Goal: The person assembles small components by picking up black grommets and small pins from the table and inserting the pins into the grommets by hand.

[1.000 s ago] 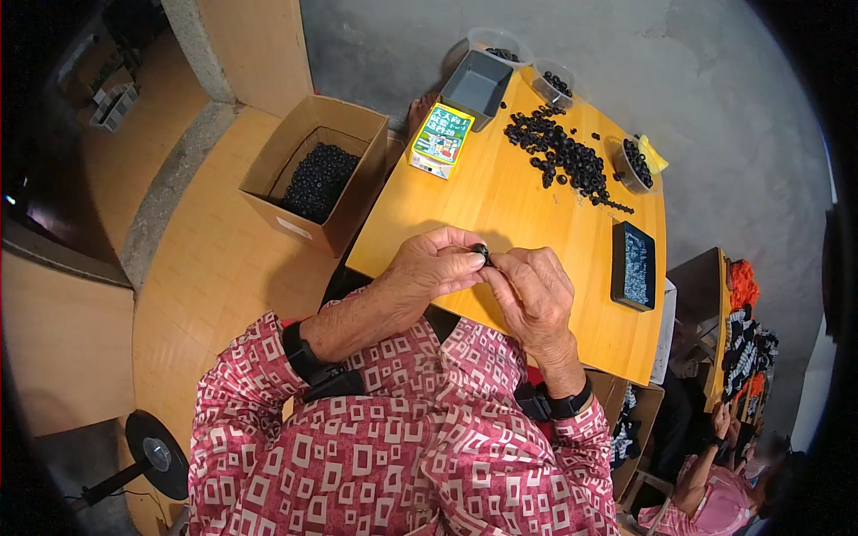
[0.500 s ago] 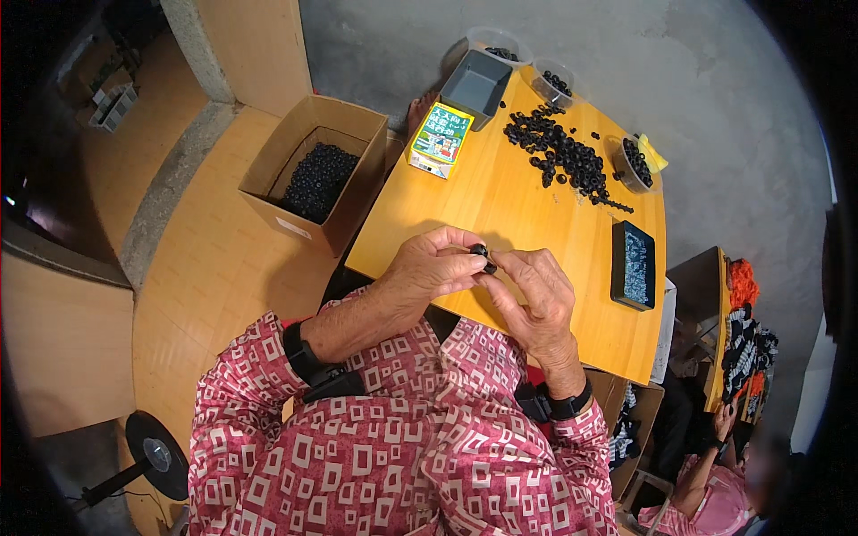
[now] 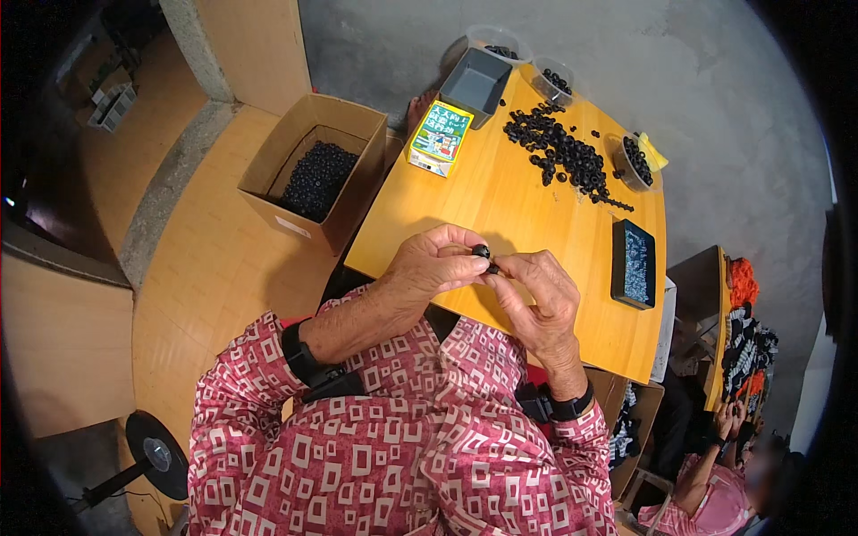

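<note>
Over the near edge of the yellow table (image 3: 429,210), my two hands meet at the fingertips. Between my left hand's (image 3: 433,263) thumb and fingers is a small round black part (image 3: 481,251), pinched tight. My right hand (image 3: 541,299) has its thumb and forefinger pressed together against the lower right side of that part; what they grip there is too small to make out. Farther back lies a loose pile of similar black ring-like parts (image 3: 572,156). To the right stands a dark tray (image 3: 651,277) holding many tiny pale pieces.
Left of the table is a cardboard box (image 3: 344,125) with many black parts inside. A grey bin (image 3: 478,85), a green-yellow carton (image 3: 440,138) and clear tubs (image 3: 555,82) line the far side. A yellow cloth (image 3: 652,154) hangs by one tub. Another person (image 3: 706,487) works at lower right.
My right fingers have drawn slightly to the right and down from the black part. The part sits turned a little in my left fingers, showing more of its round side.
</note>
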`<state>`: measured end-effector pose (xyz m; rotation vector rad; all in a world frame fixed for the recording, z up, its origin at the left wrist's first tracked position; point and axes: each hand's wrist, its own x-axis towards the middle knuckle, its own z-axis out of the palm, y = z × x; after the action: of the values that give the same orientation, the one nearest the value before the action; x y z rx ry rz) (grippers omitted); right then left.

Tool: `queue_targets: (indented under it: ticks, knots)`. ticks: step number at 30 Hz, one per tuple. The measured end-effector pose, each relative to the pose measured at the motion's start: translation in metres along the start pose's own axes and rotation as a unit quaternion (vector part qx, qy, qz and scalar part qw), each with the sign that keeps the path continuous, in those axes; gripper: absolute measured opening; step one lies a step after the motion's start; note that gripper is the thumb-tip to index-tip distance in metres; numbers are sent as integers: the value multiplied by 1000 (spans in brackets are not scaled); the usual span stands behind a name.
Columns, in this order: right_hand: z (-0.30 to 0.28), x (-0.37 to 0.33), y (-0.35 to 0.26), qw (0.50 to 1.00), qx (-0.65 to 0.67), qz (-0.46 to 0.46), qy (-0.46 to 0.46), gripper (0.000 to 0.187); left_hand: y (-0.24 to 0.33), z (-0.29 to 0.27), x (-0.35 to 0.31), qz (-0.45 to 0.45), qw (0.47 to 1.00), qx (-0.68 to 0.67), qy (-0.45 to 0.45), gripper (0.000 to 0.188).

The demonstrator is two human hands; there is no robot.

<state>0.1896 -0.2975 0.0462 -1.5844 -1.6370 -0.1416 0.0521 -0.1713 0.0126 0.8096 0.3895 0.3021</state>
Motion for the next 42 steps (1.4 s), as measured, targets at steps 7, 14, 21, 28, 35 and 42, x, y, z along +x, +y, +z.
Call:
queue_targets:
  ticks: [7, 14, 21, 28, 35, 42]
  knots:
    - [2, -1, 0, 999, -29, -11, 4, 21, -1, 0, 0, 1, 1000, -4, -3, 22]
    - [2, -2, 0, 1000, -15, 6, -3, 20, -3, 0, 1, 11, 1000, -2, 0, 20]
    - [-10, -1, -1, 999, 11, 38, -10, 18, -3, 0, 1, -3, 999, -36, -36, 17]
    - [-21, 2, -1, 1000, 6, 19, -24, 17, -2, 3, -3, -19, 998, -19, -56, 22]
    - [-24, 3, -1, 999, 2, 2, -38, 17, 0, 4, -4, -26, 998, 10, -63, 26]
    - [-26, 6, -3, 998, -14, -7, -56, 19, -3, 3, -4, -21, 997, 15, -66, 27]
